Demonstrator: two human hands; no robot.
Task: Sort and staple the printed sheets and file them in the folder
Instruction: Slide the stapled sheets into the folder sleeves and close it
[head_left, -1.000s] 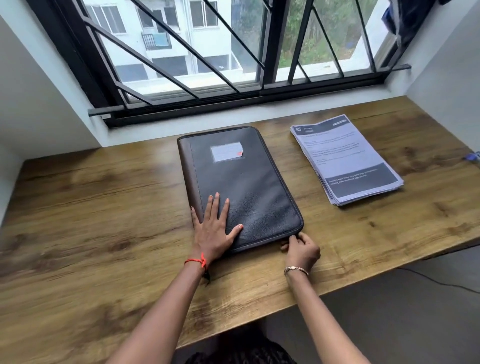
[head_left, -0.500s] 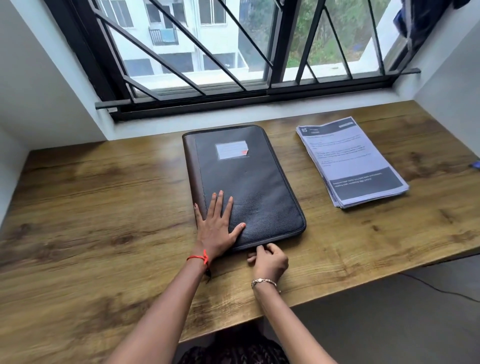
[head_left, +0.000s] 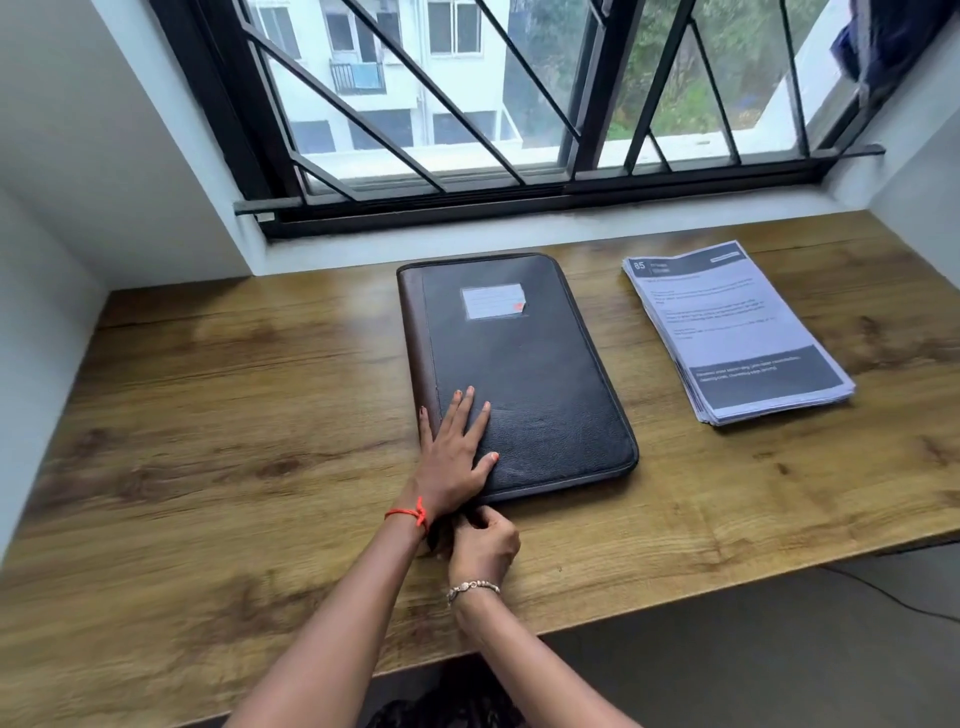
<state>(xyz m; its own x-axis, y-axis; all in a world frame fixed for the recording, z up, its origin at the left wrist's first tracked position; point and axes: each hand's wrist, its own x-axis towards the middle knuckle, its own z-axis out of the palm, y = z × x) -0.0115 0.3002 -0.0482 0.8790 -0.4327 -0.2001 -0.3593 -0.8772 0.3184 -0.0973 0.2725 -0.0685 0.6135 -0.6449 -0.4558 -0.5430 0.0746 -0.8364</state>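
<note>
Left hand (head_left: 454, 457) flat, fingers spread on closed folder (head_left: 524, 374); right hand (head_left: 483, 543) pinched at its near edge.

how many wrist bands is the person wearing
2: a red thread band on the left wrist beside the folder, and a metal bracelet on the right wrist near the desk's front edge.

The bench (head_left: 208, 415) is wood-grain board, brown and knotty, with a soft sheen near the window. The folder (head_left: 540, 395) looks like black grained leather, faintly glossy, with a smoother brown spine and a clear plastic label pocket (head_left: 493, 301). The printed sheets (head_left: 737, 332) are matt paper.
</note>
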